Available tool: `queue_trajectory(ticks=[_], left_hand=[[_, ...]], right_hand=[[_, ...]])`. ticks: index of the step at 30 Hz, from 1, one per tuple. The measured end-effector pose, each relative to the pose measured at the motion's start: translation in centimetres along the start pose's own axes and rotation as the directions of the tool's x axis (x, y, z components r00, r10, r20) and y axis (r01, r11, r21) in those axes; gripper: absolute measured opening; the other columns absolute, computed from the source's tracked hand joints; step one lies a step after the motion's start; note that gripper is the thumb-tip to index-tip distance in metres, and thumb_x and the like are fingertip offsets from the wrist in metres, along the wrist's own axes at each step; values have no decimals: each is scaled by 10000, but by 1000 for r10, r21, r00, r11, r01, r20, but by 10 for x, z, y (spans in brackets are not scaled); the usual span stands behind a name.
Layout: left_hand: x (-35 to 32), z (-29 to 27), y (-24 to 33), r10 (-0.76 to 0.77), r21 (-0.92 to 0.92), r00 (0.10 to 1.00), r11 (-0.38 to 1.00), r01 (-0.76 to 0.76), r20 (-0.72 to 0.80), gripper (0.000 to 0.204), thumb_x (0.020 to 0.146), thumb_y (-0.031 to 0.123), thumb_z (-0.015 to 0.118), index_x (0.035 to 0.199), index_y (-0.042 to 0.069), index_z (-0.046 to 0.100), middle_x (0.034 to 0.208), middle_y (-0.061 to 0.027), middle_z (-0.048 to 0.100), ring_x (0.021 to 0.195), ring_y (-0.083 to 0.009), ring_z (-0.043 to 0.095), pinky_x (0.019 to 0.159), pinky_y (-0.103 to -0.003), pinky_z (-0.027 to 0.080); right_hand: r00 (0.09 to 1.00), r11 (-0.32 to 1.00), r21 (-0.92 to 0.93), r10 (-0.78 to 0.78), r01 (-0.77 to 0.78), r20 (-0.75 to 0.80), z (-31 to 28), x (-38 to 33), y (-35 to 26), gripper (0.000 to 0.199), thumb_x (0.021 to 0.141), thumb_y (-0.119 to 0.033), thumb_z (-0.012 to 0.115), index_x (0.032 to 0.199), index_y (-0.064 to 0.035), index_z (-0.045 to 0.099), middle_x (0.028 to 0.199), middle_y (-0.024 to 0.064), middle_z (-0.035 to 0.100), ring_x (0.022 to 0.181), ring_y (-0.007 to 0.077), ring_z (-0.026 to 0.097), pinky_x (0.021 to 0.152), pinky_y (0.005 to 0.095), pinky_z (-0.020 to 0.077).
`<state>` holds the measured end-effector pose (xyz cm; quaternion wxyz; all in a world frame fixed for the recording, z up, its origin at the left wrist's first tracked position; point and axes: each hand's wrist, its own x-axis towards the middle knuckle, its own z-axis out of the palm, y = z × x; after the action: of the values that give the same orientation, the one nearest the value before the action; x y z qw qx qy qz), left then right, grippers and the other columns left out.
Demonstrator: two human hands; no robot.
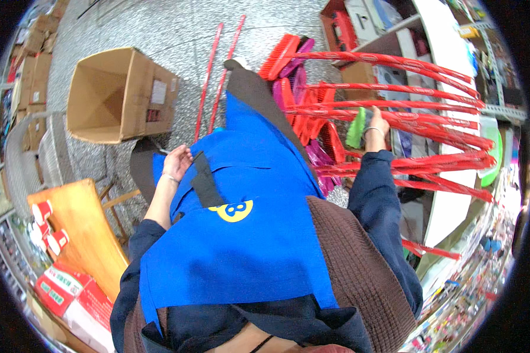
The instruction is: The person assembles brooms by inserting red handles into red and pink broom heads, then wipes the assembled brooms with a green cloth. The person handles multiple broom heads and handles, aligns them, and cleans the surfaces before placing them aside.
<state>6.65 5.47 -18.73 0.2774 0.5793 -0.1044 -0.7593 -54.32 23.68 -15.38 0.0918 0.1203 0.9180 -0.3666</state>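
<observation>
My left hand (176, 162) rests loosely curled above my blue apron (241, 159), its fingers slightly apart and nothing seen in it. Away to the right, my right hand (376, 130) closes round one of the red broom handles, thumb uppermost; its fingers are partly hidden. Several brooms with red plastic-wrapped handles (388, 120) slant across the right side. Their red broom heads (281, 56) and magenta broom heads (298, 82) are bunched on the floor beyond my knees. A green bristled piece (355, 128) shows just left of my right hand.
Two thin red poles (208, 82) lie on the speckled floor. An open cardboard box (150, 94) stands left of them. Nearer are a wooden table (79, 220) with red-and-white paper cups (58, 240) and a red-and-white carton (62, 288). A white counter (453, 194) over shelves borders the right.
</observation>
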Motion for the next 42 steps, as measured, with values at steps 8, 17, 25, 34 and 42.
queue_trajectory(ticks=[8, 17, 25, 34, 42], left_hand=[[-10, -12, -6, 47, -43, 999, 998, -48, -15, 88, 934, 83, 515, 947, 28, 583, 812, -84, 614, 717, -196, 584, 655, -330, 509], [5, -6, -8, 34, 47, 999, 998, -32, -36, 84, 928, 72, 520, 977, 36, 577, 827, -98, 626, 716, -209, 603, 664, -348, 529], [12, -8, -9, 19, 96, 999, 995, -14, -47, 85, 921, 55, 516, 977, 41, 578, 821, -97, 630, 703, -207, 608, 654, -348, 535], [8, -1, -10, -14, 69, 994, 997, 22, -106, 130, 914, 43, 518, 1041, 29, 544, 827, -117, 624, 700, -213, 607, 642, -363, 547], [6, 6, -13, 38, 78, 987, 997, -26, -156, 159, 875, 27, 558, 1033, 44, 543, 799, -120, 629, 657, -219, 605, 606, -359, 544]], right_hand=[[987, 903, 422, 4, -74, 163, 11, 38, 18, 420, 738, -331, 762, 861, 58, 662, 848, 115, 676, 685, 195, 632, 658, 339, 522], [947, 886, 454, -61, -95, 316, 5, 6, 57, 336, 844, -316, 670, 906, 14, 667, 841, 84, 664, 672, 185, 617, 640, 329, 503], [831, 819, 466, 24, -335, 556, 11, -39, 62, 331, 891, -309, 602, 987, 2, 660, 868, 92, 672, 729, 200, 636, 678, 332, 521], [492, 745, 436, -166, -505, 855, 39, -93, -55, 405, 914, -394, 543, 1104, -42, 607, 917, 120, 662, 808, 232, 632, 765, 375, 522], [-66, 792, 149, -232, -591, 970, 129, -236, -115, 474, 928, -464, 471, 1195, -77, 539, 976, 154, 640, 830, 256, 623, 757, 413, 528]])
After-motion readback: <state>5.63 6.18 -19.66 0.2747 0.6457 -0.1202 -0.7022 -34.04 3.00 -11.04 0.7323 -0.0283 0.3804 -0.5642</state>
